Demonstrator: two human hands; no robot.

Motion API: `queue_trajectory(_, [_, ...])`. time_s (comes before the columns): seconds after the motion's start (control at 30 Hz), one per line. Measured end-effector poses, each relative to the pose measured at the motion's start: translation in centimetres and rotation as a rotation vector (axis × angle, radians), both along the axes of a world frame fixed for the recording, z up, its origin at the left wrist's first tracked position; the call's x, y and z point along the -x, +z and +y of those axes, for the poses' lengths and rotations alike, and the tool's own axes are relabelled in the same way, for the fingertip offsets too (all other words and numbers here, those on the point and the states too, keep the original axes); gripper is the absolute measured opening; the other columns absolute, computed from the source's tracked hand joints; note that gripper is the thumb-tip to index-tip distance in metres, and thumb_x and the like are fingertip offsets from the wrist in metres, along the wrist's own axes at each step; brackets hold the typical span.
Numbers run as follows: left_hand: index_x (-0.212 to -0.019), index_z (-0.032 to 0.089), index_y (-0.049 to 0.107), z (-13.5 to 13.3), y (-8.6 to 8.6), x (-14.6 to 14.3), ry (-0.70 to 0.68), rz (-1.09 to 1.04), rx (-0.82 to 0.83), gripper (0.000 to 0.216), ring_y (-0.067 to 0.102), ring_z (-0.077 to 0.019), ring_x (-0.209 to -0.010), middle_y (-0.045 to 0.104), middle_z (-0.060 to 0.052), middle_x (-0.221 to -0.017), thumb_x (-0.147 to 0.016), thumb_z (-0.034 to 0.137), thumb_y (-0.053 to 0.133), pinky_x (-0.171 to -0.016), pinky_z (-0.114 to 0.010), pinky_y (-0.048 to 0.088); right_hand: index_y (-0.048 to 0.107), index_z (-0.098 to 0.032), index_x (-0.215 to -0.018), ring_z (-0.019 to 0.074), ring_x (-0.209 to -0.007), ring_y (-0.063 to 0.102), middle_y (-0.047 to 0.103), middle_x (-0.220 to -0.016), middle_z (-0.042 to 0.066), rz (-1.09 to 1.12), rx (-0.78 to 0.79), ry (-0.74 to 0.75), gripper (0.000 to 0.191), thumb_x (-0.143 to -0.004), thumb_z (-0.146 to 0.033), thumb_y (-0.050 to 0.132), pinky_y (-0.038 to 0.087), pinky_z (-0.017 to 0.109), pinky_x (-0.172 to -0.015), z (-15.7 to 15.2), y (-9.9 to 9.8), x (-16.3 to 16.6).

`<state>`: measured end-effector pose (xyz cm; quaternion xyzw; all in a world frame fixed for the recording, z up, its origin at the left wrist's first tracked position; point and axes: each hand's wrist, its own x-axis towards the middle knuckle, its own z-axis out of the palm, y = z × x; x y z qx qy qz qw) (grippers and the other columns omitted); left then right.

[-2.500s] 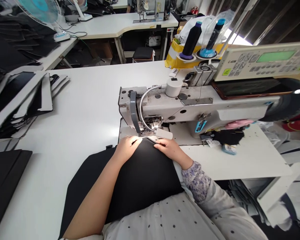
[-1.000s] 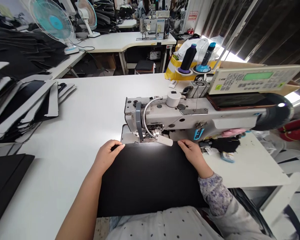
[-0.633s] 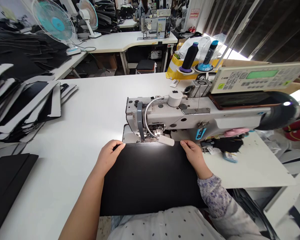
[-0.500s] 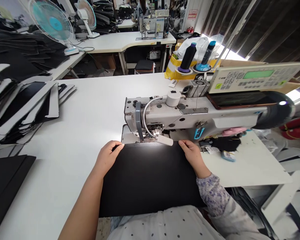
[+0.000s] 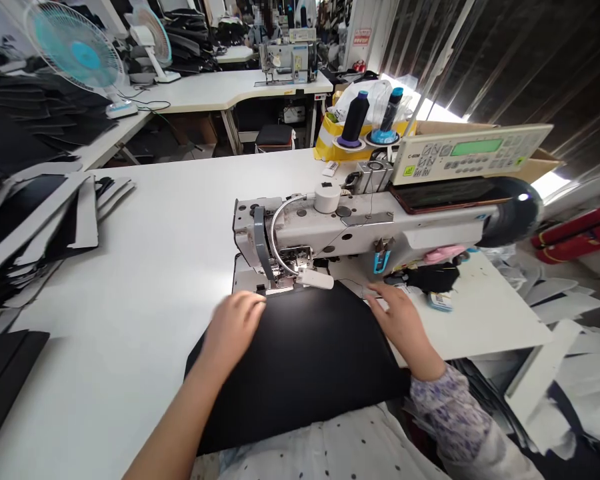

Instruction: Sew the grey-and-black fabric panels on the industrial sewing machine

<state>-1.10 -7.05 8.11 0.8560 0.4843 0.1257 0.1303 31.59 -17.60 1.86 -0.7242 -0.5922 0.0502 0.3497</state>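
Observation:
A flat black fabric panel (image 5: 295,373) lies on the white table, with its far edge at the presser foot (image 5: 283,283) of the grey industrial sewing machine (image 5: 340,230). My left hand (image 5: 233,327) is blurred with motion over the panel's left side, and its grip cannot be made out. My right hand (image 5: 403,327) has its fingers spread at the panel's right edge, holding nothing. The panel's near edge lies against my dotted white top.
The white table (image 5: 145,227) holds stacks of black panels with white strips (image 5: 40,220) at left. Another black panel (image 5: 5,373) lies at lower left. Thread cones (image 5: 355,120) and a control box (image 5: 470,153) stand behind the machine. A second sewing machine (image 5: 285,63) stands further back.
Both hands have left the panel's far corners and moved back toward me. The panel now lies turned at an angle instead of square to the machine. The view has shifted slightly.

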Motion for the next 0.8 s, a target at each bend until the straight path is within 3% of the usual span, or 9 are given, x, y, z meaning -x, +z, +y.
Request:
queue_trajectory(0.1, [-0.1,0.025,0.066,-3.0,-0.5,-6.2,-0.383,-0.046,0.133,0.028,0.062,-0.0188,-0.096,0.068,-0.003,-0.103,-0.096,0.035,0.04,-0.089,-0.036,0.047,0.067,-0.019,-0.096,0.0196,-0.073,0.06,0.068,-0.091,0.008,-0.026,0.069,-0.188,0.04,-0.091,-0.052,0.044,0.047,0.033,-0.07,-2.4,0.6,-2.6])
queue_trajectory(0.17, [-0.117,0.025,0.06,-4.1,-1.3,-10.8,-0.524,-0.14,0.125,0.031,0.058,-0.0199,-0.11,0.064,-0.005,-0.12,-0.096,0.038,0.041,-0.101,-0.038,0.043,0.066,-0.019,-0.097,0.0193,-0.068,0.058,0.067,-0.087,0.007,-0.057,0.159,-0.287,0.043,-0.089,-0.056,0.044,0.044,0.032,-0.064,-2.9,0.9,-3.8])
queue_trajectory(0.2, [-0.127,0.024,0.054,-4.3,-1.9,-13.0,-0.519,-0.188,0.131,0.038,0.053,-0.0215,-0.12,0.058,-0.007,-0.131,-0.095,0.041,0.041,-0.106,-0.039,0.04,0.065,-0.019,-0.097,0.0202,-0.069,0.059,0.067,-0.085,0.007,-0.076,0.21,-0.311,0.045,-0.087,-0.058,0.045,0.042,0.032,-0.062,-2.8,1.0,-4.2])
queue_trajectory(0.3, [-0.142,0.018,0.036,-3.5,-3.6,-19.0,-0.298,-0.269,0.245,0.056,0.04,-0.0265,-0.136,0.042,-0.014,-0.146,-0.094,0.047,0.041,-0.108,-0.041,0.038,0.062,-0.02,-0.081,0.0232,-0.07,0.061,0.066,-0.077,0.007,-0.107,0.377,-0.332,0.045,-0.08,-0.063,0.05,0.038,0.031,-0.059,-1.5,1.5,-4.4])
queue_trajectory(0.37, [-0.143,0.017,0.033,-2.6,-4.4,-22.1,-0.196,-0.331,0.273,0.063,0.037,-0.0292,-0.137,0.04,-0.017,-0.148,-0.091,0.052,0.045,-0.109,-0.043,0.038,0.057,-0.021,-0.069,0.0233,-0.067,0.061,0.063,-0.069,0.006,-0.101,0.485,-0.358,0.042,-0.077,-0.062,0.054,0.036,0.03,-0.057,-0.5,2.0,-4.4])
queue_trajectory(0.47, [-0.137,0.016,0.038,-1.6,-5.0,-25.4,-0.153,-0.439,0.244,0.067,0.04,-0.0292,-0.135,0.046,-0.017,-0.141,-0.084,0.054,0.056,-0.108,-0.041,0.038,0.053,-0.021,-0.061,0.0215,-0.062,0.06,0.06,-0.061,0.005,-0.054,0.574,-0.36,0.037,-0.075,-0.055,0.056,0.035,0.028,-0.054,0.6,2.6,-4.8])
queue_trajectory(0.6, [-0.127,0.017,0.045,-0.9,-5.3,-27.2,-0.096,-0.509,0.212,0.069,0.05,-0.0284,-0.123,0.056,-0.015,-0.127,-0.076,0.057,0.066,-0.104,-0.038,0.041,0.054,-0.02,-0.055,0.0182,-0.053,0.054,0.056,-0.053,0.004,0.07,0.68,-0.298,0.038,-0.072,-0.054,0.056,0.033,0.027,-0.049,1.4,2.7,-5.9])
queue_trajectory(0.8, [-0.119,0.01,0.049,-0.4,-6.0,-27.3,-0.154,-0.448,0.058,0.07,0.056,-0.0315,-0.111,0.061,-0.018,-0.112,-0.076,0.062,0.064,-0.094,-0.038,0.044,0.048,-0.02,-0.051,0.0092,-0.04,0.031,0.038,-0.041,-0.003,0.431,0.841,-0.379,0.031,-0.071,-0.042,0.055,0.023,0.024,-0.041,2.5,1.7,-6.4])
